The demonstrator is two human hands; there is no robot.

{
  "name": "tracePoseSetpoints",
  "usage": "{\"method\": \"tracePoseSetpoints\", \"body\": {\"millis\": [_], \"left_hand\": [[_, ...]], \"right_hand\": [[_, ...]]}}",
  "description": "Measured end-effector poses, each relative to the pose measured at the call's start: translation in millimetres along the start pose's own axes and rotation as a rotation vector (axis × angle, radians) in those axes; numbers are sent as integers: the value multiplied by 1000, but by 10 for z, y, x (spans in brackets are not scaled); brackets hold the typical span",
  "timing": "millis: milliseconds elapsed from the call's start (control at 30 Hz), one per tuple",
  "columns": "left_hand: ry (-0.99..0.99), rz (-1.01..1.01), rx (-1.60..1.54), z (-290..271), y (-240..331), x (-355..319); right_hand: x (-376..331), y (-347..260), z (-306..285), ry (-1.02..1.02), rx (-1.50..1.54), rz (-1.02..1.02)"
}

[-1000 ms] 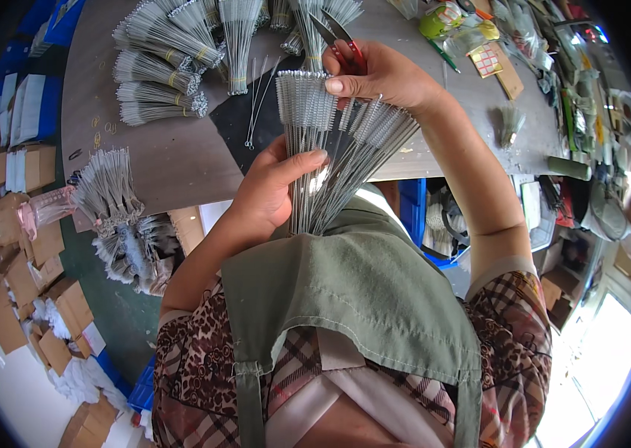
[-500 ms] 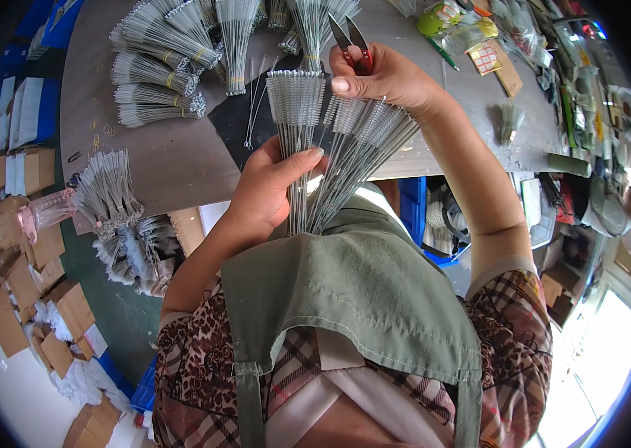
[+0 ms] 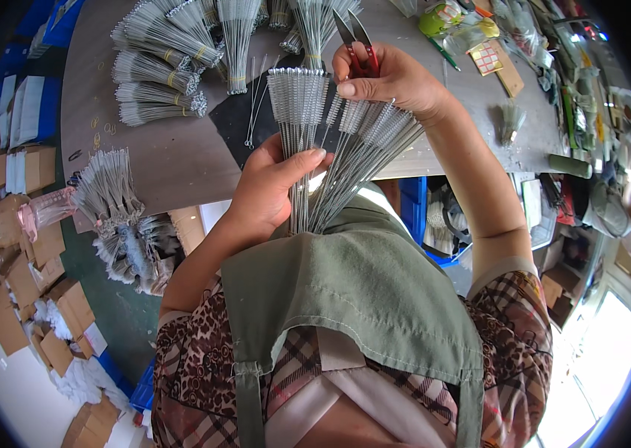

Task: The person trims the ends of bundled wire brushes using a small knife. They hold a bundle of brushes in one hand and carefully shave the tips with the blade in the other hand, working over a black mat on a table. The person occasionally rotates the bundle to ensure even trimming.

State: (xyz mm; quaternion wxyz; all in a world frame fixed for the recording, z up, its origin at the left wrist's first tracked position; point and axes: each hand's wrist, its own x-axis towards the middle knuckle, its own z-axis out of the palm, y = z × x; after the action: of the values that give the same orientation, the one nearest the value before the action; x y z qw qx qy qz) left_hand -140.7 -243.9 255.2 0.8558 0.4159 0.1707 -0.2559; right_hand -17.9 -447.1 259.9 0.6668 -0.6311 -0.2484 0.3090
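Observation:
My left hand (image 3: pixel 264 185) is closed around a bundle of thin wire brushes (image 3: pixel 298 97), bristle heads up, with the thumb across their stems. Beside it, a looser sheaf of the same brushes (image 3: pixel 366 149) fans out to the right, its lower ends by the green apron (image 3: pixel 345 276). Above that sheaf is my right hand (image 3: pixel 401 84), closed on small scissors (image 3: pixel 360 56) with red handles, blades pointing away and apart. The right thumb lies close to the bristle tips; whether it touches one I cannot tell.
Several tied brush bundles (image 3: pixel 166 63) lie at the table's far left. A dark mat (image 3: pixel 233 127) bears a few loose wires. More brushes (image 3: pixel 110 187) hang over the left table edge. Small tools and a wooden block (image 3: pixel 508 75) lie at the right; cardboard boxes (image 3: pixel 9 284) stand left.
My right hand has shifted slightly to the right with the scissors, and a gap shows between the brush heads below it. The left hand has hardly moved.

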Motion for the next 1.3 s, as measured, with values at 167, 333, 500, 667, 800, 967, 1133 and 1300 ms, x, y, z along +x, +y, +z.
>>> {"method": "tracePoseSetpoints", "body": {"millis": [167,333,500,667,800,967,1133,1300], "left_hand": [[-8,-15,-8,-4,2,-13],[-6,-5,21,-25,-35,4],[-32,-7,21,-33,-43,10],[-59,0,31,42,-11,-41],[-51,-3,71,91,10,-70],[-60,-4,83,123,8,-77],[-69,-13,70,113,13,-66],[-72,-12,77,55,-23,-8]], "right_hand": [[-49,11,20,57,29,24],[-66,5,8,70,49,-19],[-91,-27,23,46,76,-24],[-105,-51,71,47,31,-46],[-150,-73,70,35,94,-26],[-184,-58,56,28,117,-52],[-160,-22,56,66,116,-69],[-176,-52,53,61,135,-13]]}}
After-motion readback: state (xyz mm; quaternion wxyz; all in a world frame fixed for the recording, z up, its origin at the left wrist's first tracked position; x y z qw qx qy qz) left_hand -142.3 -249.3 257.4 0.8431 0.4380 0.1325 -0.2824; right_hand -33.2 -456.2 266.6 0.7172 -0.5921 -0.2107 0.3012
